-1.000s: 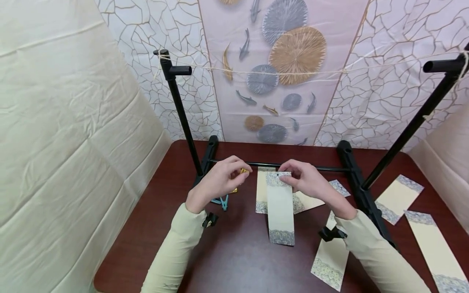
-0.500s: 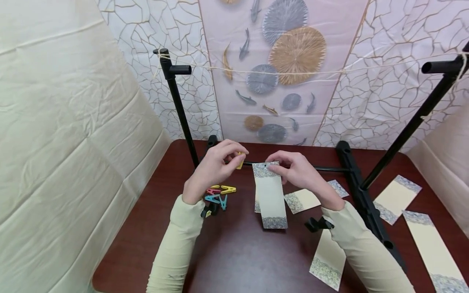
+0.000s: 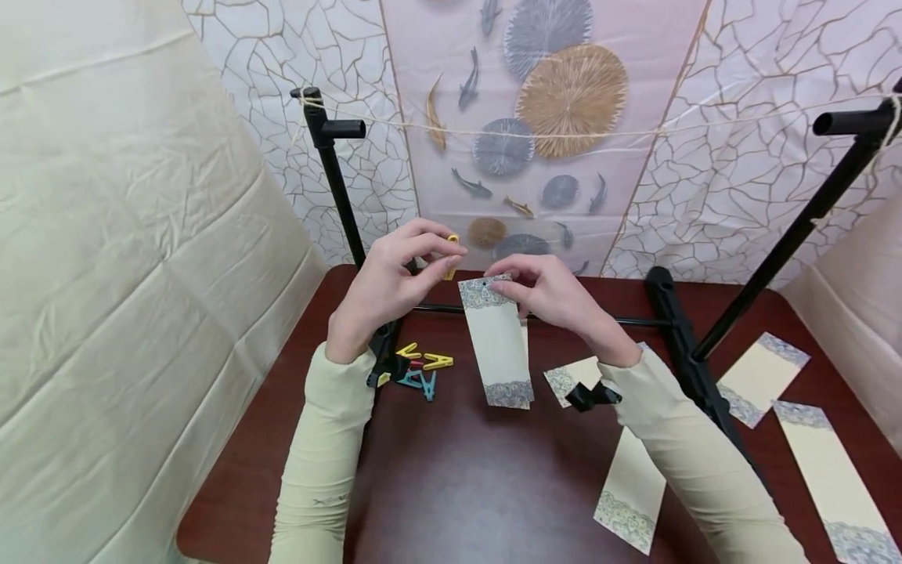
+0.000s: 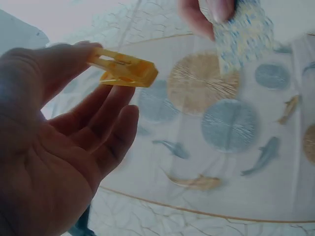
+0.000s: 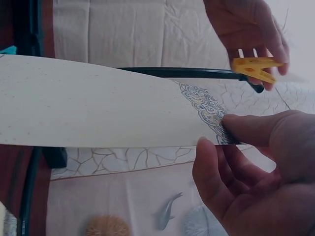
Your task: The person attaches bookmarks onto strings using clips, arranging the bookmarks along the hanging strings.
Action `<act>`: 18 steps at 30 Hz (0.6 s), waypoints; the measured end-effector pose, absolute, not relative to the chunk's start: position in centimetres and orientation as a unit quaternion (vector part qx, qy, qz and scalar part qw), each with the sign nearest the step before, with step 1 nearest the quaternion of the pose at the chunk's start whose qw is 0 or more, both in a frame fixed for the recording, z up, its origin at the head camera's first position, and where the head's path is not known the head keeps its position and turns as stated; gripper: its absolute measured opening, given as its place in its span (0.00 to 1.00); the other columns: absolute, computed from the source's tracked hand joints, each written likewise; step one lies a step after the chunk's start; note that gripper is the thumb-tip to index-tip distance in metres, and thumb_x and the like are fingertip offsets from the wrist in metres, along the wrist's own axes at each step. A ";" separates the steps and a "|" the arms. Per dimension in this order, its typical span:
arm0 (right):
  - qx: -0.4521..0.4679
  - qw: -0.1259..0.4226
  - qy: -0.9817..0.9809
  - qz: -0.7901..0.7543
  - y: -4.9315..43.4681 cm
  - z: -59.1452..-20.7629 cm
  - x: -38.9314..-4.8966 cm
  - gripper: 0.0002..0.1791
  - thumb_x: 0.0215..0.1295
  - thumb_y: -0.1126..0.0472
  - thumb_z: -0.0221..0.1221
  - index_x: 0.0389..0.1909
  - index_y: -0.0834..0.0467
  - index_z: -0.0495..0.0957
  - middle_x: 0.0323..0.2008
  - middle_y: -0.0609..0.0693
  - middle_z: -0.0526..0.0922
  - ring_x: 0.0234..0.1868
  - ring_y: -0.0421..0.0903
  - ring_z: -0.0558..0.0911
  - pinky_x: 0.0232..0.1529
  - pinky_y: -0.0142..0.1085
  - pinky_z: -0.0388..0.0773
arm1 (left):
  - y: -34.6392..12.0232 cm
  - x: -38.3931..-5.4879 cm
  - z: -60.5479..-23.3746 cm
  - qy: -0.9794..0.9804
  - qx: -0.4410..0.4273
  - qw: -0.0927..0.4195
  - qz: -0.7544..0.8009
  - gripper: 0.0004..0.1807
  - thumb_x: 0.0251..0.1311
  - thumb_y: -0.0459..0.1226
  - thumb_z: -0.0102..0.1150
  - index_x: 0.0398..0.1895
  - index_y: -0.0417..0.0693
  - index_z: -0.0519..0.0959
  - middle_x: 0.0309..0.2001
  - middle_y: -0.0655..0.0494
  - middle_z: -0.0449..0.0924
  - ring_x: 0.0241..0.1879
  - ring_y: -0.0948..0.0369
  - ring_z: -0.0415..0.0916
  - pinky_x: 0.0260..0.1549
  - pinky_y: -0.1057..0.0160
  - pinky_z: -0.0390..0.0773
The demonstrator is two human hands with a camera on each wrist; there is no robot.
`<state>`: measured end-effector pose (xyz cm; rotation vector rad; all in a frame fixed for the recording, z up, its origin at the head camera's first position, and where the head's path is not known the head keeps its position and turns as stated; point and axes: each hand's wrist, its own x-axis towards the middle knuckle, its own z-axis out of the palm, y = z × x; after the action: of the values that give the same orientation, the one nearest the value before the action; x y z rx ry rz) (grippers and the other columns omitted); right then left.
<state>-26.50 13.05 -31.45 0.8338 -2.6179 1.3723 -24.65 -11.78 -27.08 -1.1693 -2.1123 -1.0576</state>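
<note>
Now, a yellow peg [image 4: 138, 73] was held by the left hand [image 3: 391, 270], a card [image 3: 499, 345] by the right hand [image 3: 555, 291], each closed to a pinch; both were raised, unjoined, below the string [image 3: 535, 135], other cards [image 3: 763, 379] and pegs [image 3: 437, 361] left on the worktop [image 3: 451, 486].

The right hand [image 3: 550, 294] covers part of the held card [image 3: 496, 345], which, below that grip, hides most of another card [image 3: 525, 337]. Below the left hand [image 3: 395, 270], a red clip [image 3: 415, 365] is barely visible. Left of the right grip, the right wrist view crops the held card.
</note>
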 end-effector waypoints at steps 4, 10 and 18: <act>0.285 0.052 -0.845 0.449 12.3 -30.6 -27.0 0.10 0.67 0.57 0.62 0.47 0.52 0.84 0.24 0.54 0.80 0.18 0.51 0.79 0.22 0.37 0.78 | -11.6 -24.7 -25.8 -0.767 -0.446 0.265 -0.378 0.07 0.62 0.31 0.63 0.42 0.43 0.86 0.46 0.49 0.81 0.36 0.63 0.80 0.34 0.67 0.77; 0.295 0.064 -0.833 0.463 11.4 -29.4 -27.6 0.10 0.67 0.59 0.62 0.47 0.53 0.83 0.24 0.55 0.82 0.18 0.51 0.79 0.23 0.38 0.79 | -11.3 -25.1 -23.6 -0.751 -0.456 0.297 -0.373 0.07 0.62 0.31 0.63 0.41 0.41 0.86 0.45 0.48 0.82 0.35 0.63 0.79 0.33 0.70 0.76; 0.292 0.077 -0.825 0.478 10.6 -27.8 -28.5 0.11 0.66 0.59 0.62 0.48 0.55 0.83 0.24 0.56 0.81 0.18 0.51 0.79 0.23 0.38 0.80 | -11.6 -25.3 -20.9 -0.727 -0.460 0.337 -0.384 0.07 0.63 0.31 0.62 0.42 0.42 0.86 0.45 0.46 0.82 0.34 0.63 0.77 0.34 0.71 0.77</act>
<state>-28.47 10.60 -27.76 0.8764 -2.4707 1.4325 -25.27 -11.62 -20.94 -1.1992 -1.8943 -1.0002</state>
